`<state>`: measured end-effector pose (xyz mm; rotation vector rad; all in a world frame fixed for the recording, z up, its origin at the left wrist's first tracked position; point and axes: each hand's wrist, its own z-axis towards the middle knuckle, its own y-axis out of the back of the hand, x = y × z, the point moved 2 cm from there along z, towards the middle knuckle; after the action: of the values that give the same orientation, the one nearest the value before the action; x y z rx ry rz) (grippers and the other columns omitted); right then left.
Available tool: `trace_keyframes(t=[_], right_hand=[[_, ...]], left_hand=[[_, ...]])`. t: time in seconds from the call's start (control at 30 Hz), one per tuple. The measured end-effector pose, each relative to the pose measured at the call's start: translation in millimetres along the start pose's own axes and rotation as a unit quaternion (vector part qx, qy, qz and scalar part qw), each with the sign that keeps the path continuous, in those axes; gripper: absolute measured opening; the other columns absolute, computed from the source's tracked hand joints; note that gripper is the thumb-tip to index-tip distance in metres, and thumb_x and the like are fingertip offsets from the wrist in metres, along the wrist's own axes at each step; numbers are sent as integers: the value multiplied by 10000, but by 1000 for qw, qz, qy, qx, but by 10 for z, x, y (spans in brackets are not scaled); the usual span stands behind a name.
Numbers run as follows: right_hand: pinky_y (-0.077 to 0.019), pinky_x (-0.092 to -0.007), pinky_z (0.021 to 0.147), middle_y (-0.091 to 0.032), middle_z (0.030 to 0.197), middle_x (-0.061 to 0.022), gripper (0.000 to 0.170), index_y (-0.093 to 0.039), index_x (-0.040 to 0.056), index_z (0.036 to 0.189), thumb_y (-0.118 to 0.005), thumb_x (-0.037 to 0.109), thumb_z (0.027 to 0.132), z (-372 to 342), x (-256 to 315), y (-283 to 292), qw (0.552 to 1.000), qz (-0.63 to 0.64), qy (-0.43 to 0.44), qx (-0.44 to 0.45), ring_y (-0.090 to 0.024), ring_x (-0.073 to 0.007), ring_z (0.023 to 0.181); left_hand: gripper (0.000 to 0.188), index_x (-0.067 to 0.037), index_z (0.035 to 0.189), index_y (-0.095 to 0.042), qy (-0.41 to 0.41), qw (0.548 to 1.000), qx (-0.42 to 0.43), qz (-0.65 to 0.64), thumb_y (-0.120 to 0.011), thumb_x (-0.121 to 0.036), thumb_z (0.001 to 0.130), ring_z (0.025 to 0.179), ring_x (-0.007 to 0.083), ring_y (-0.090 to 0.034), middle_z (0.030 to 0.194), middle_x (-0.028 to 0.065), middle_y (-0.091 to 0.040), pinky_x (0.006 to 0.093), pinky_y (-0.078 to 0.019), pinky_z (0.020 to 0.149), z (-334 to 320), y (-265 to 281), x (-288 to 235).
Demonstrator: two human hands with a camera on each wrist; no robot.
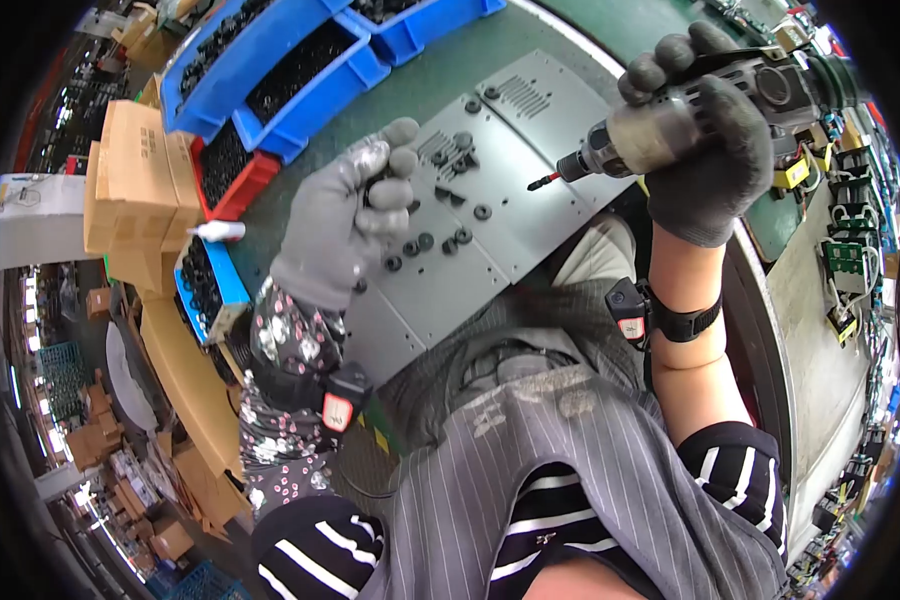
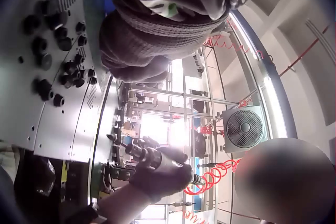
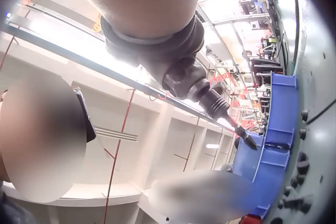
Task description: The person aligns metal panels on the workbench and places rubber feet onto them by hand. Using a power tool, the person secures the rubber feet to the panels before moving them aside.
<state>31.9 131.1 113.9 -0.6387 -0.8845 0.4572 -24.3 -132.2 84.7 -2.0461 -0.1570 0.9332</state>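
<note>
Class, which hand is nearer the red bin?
Left. The left hand is beside the red bin; the right hand, gripping the power driver, is farther off, across the metal plate.

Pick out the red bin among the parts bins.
It is the bin between the cardboard box and the left hand; its walls are red, while the neighbouring bins are blue.

1. Two hands, left and right, are showing.
2. One driver is showing.
3. Over ten black parts are lying about.
4. Three large blue bins are standing.
5. One red bin is standing.
6. One bottle is showing.
</note>
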Motion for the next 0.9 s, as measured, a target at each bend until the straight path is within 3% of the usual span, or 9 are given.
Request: trace_keyframes(t=[0.13,0.2,0.23,0.33,0.53,0.73,0.8,0.87,0.9], right_hand=[[-402,-348,804,-503,1006,-121,491,-442,-34,1217,-507,179,779,-213,-92,-113,998,38,-26,52,-483,-241,898],[-403,-346,801,-501,1011,-120,501,-436,-35,1226,-511,178,779,-293,-127,-220,996,51,-37,64,-484,-241,903],[-404,-345,797,-498,1020,-120,513,-428,-35,1235,-517,178,777,-315,-148,-273,994,55,-49,75,-484,-241,908],[-408,-344,789,-489,1037,-120,544,-406,-32,1255,-532,175,768,-379,-205,-388,991,64,-67,92,-484,-244,918],[-500,-411,834,-588,1061,-160,225,-561,0,1063,-491,135,897,-533,-361,-507,991,-12,6,134,-606,-276,940],[-403,-345,709,-490,1009,-114,540,-425,-18,1251,-514,173,754,-618,-361,-878,992,43,-109,38,-478,-235,842],[-392,-344,714,-489,1004,-106,541,-427,-7,1255,-514,170,750,-617,-340,-911,992,-110,-50,44,-470,-231,838],[-386,-343,721,-489,999,-104,542,-429,2,1252,-517,174,746,-593,-382,-904,995,-56,-62,53,-467,-230,840],[-380,-342,728,-488,994,-103,542,-431,10,1249,-521,179,741,-586,-401,-902,996,-3,-71,57,-465,-228,841]], left_hand=[[321,2,1226,-462,-27,996,-65,49,-437,-166,953,557,23,-358,923,43,-584,129,-311,420,-434,212,501],[348,-7,1241,-461,-31,996,-32,-83,-466,-181,939,509,14,-306,937,44,-598,126,-290,403,-530,319,685],[366,1,1251,-448,-51,992,-96,-58,-468,-174,931,478,17,-272,949,68,-612,130,-287,388,-585,308,749],[321,-4,1226,-459,-23,984,-3,-175,-415,-175,958,539,27,-353,954,52,-553,136,-315,415,-697,420,887],[328,0,1233,-451,-36,986,3,-163,-419,-182,963,524,33,-338,865,42,-571,144,-324,422,-798,473,986],[327,1,1226,-453,-48,991,-102,-77,-412,-199,971,570,33,-361,796,-1,-521,151,-343,459,-806,278,916],[320,12,1217,-456,-42,989,-103,-98,-397,-192,978,586,28,-368,776,-15,-489,155,-343,470,-801,307,911],[314,8,1218,-460,-20,986,21,-166,-387,-182,979,589,24,-364,779,-28,-479,149,-347,486,-790,397,934],[314,8,1218,-460,-22,986,20,-167,-387,-182,979,589,24,-364,779,-28,-479,149,-347,486,-797,395,944]])
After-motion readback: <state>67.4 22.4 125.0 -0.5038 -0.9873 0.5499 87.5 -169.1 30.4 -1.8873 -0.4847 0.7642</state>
